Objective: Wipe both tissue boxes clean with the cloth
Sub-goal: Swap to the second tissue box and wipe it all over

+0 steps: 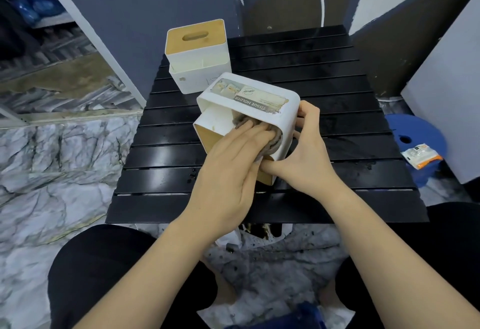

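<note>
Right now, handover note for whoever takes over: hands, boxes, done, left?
Left hand: straight fingers press the grey cloth against the tipped white tissue box with the torn label.
Right hand: grips that box, steadying it on the black slatted table.
Second white tissue box with wooden lid: upright behind, untouched.
Done: cannot tell.
Left: finish this box; whether the second needs wiping is unclear.

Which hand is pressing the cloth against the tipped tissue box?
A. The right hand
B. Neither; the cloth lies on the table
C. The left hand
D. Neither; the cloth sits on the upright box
C: the left hand presses the grey cloth against the side of the tipped tissue box, while the right hand grips that box to steady it.
</note>
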{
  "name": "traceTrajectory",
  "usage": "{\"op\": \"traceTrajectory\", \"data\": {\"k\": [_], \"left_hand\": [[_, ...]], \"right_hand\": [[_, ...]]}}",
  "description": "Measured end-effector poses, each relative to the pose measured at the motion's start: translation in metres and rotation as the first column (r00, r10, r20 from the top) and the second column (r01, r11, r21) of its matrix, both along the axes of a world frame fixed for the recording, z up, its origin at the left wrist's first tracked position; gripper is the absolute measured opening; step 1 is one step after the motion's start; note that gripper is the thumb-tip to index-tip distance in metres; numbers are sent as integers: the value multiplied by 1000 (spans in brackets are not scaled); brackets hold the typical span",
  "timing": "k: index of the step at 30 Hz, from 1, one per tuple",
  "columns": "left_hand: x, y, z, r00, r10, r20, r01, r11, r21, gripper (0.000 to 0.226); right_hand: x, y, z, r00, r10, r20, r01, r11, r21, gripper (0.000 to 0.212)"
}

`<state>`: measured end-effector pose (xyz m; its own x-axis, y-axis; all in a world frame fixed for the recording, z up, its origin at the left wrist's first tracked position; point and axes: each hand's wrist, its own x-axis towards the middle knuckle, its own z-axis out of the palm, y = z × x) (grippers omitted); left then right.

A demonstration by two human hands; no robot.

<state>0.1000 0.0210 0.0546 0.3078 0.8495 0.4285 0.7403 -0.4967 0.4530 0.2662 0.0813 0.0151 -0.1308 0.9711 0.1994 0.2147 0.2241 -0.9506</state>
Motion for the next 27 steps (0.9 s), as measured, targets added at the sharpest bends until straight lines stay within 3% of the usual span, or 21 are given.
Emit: {"op": "traceTrajectory", "data": {"k": [10, 15, 20, 24, 27], "left_hand": [[-51, -12, 8, 965, 44, -257, -24, 996, 82, 36], [-82, -14, 6, 968, 54, -246, -44, 998, 44, 38], [-57, -13, 9, 972, 66, -226, -59, 998, 34, 47], [-24, 0, 1, 938, 247, -242, -238, 969, 64, 74], [0, 4, -5, 910, 371, -185, -362, 928, 84, 72]], "right_hand": [[3, 4, -3, 1000, 29, 3, -29, 1000, -11, 109], [3, 6, -5, 1000, 24, 12, -24, 1000, -17, 113], [3, 5, -3, 1000, 27, 12, -27, 999, -17, 112], [3, 3, -1, 1000, 27, 9, -27, 1000, -6, 105], [2, 2, 0, 1000, 9, -10, -9, 1000, -3, 99]]}}
